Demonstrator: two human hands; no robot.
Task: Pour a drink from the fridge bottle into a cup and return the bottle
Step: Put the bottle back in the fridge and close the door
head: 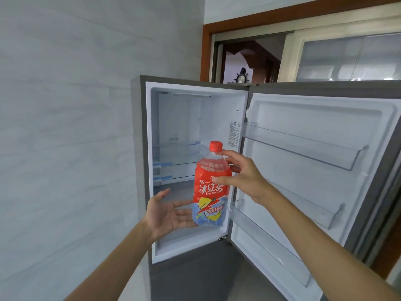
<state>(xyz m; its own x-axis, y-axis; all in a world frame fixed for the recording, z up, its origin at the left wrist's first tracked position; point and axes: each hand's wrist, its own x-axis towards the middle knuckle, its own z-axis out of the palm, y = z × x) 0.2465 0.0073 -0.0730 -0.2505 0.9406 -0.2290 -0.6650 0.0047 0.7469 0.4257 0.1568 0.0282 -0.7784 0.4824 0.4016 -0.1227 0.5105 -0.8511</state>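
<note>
An iced tea bottle with a red cap and a red-and-blue label hangs upright in front of the open fridge. My right hand grips its upper half, thumb across the label and fingers behind the neck. Just left of the bottle's base is my left hand, palm up with fingers straight; whether the fingertips touch the bottom I cannot tell. No cup is in view.
The fridge door swings open to the right, with three clear door racks. Glass shelves sit inside the compartment. A pale tiled wall stands at the left. Behind the fridge is a wood-framed doorway.
</note>
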